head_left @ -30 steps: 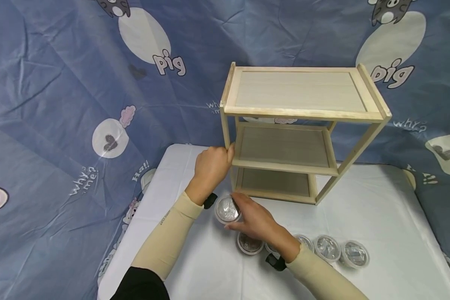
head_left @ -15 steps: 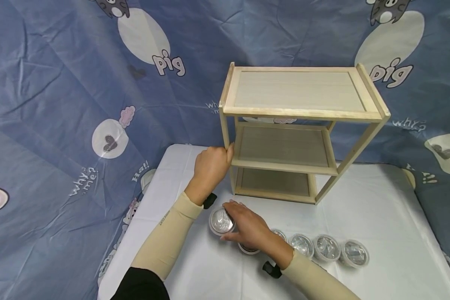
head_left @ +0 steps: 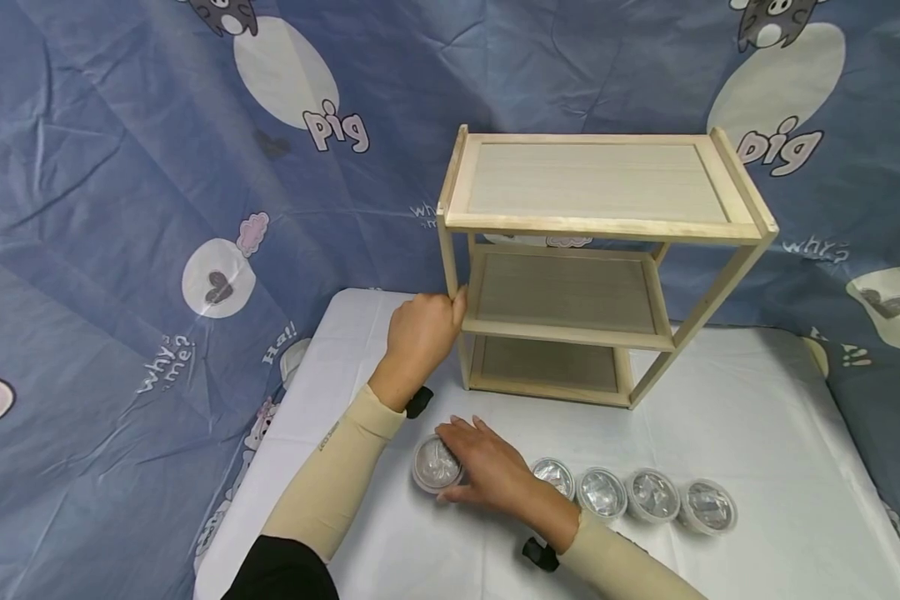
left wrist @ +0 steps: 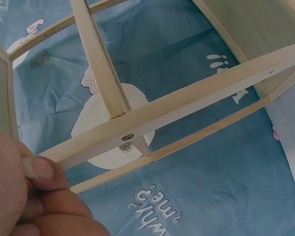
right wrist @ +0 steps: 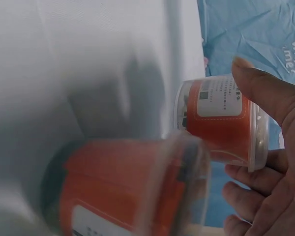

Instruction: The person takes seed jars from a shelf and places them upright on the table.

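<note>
My left hand (head_left: 422, 329) grips the left front post of a light wooden three-tier shelf (head_left: 607, 227). The left wrist view shows its thumb and curled fingers (left wrist: 59, 209) at the end of a wooden bar (left wrist: 187, 101). Between thumb and fingers, my right hand (head_left: 491, 467) holds a clear plastic tub (head_left: 433, 467), in front of the shelf. An orange label with a white panel wraps this held tub (right wrist: 216, 123) in the right wrist view. A second orange-labelled tub (right wrist: 113, 182) looms blurred beside it there; in the head view my right hand hides that one.
Several lidded clear tubs (head_left: 652, 495) with silvery packets inside stand in a row right of my right hand. White cloth (head_left: 780, 433) covers the table. Blue printed fabric (head_left: 120, 167) hangs behind and to the left. The shelf's lower tiers (head_left: 570, 293) sit under its top board.
My right hand has carried the tub nearer to me and slightly left, away from the shelf's foot. It now covers the second tub in the head view. My left hand has stayed on the post.
</note>
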{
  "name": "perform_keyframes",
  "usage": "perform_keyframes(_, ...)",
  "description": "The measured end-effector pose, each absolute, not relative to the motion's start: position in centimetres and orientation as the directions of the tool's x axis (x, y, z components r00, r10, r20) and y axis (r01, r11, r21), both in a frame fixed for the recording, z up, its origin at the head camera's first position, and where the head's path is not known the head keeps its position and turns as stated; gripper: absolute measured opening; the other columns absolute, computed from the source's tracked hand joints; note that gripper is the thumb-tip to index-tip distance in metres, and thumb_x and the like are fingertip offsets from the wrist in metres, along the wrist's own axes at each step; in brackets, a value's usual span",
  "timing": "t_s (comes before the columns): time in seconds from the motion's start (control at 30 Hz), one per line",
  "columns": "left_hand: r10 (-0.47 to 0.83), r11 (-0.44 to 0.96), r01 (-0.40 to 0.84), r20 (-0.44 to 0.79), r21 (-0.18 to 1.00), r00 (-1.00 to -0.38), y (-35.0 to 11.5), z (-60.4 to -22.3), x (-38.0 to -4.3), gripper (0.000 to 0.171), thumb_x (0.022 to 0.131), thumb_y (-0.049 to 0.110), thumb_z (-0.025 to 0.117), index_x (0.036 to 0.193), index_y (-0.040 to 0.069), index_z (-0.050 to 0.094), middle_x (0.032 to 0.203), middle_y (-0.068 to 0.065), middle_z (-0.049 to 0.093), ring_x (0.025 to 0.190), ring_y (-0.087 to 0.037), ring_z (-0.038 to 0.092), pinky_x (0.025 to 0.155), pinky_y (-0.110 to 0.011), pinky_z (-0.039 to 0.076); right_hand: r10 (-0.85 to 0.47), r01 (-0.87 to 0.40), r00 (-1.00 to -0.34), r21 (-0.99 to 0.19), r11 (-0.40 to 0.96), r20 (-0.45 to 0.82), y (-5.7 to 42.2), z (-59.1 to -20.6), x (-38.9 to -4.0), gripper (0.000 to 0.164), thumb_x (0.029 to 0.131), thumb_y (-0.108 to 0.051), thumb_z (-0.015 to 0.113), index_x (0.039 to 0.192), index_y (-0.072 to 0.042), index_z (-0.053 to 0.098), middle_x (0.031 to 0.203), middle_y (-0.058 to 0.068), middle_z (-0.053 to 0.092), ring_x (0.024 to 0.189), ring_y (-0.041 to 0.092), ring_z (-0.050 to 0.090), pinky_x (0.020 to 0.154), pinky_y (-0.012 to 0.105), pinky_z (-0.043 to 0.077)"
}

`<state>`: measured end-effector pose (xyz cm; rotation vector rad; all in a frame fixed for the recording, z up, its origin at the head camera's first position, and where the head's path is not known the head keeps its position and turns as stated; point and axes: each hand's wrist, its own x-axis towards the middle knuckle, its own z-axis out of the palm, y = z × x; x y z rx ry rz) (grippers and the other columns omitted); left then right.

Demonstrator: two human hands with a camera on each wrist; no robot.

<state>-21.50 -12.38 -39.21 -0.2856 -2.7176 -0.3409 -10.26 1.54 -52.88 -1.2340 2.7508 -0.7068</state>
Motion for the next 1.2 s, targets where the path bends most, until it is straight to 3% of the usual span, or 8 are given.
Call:
perform_keyframes(0.23,0.154,0.95,0.248,0.404,0.19,-0.902,-12.4,-39.2,-21.5,0.065,0.105,0.04,0.031,0.046,0.016,0.045,0.045,-0.003,0.046,0.037,-0.022,0.047,0.035,-0.039,0.037,-0.735,-0.724,-0.664,-0.365,0.586,0.137,1.1,-53.7,-9.7,0.092,0.07,-0.054,0.08,0.141,-0.009,0.045,0.141,0.007,0.05,0.137,0.026,0.038,0.114,0.044,0.019)
perform_keyframes(1.2,0.158,0.952,0.248,0.409,0.179,-0.899,-12.4,-39.3,-21.6,0.065,0.104,0.038,0.033,0.044,0.015,0.045,0.046,-0.004,0.046,0.038,-0.023,0.048,0.037,-0.04,0.038,-0.726,-0.721,-0.674,-0.334,0.607,0.135,1.0,-55.3,-9.4,0.095,0.069,-0.058,0.079,0.143,-0.01,0.044,0.143,0.005,0.048,0.138,0.025,0.035,0.114,0.046,0.015)
